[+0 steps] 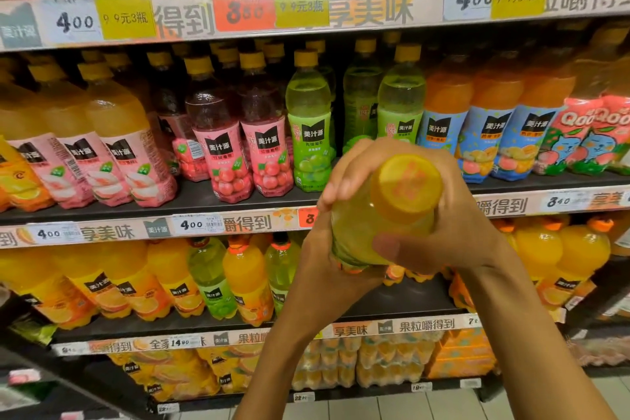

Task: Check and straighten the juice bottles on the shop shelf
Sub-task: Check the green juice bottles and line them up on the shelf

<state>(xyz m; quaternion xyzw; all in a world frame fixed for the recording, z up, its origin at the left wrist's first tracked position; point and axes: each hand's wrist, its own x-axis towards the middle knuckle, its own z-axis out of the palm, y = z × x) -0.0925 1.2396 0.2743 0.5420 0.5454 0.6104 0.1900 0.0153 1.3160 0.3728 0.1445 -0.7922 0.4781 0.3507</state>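
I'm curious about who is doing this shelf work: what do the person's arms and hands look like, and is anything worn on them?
Both forearms are bare, with no sleeves in view. The left hand and right hand wear no gloves; no rings, watch or bands show on the fingers or wrists.

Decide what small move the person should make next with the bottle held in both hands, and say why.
Probably tilt the orange juice bottle upright and move it toward the middle shelf. Both the left hand and the right hand grip it off the shelf, its yellow cap pointing at the camera, while the shelved bottles stand upright with labels facing out.
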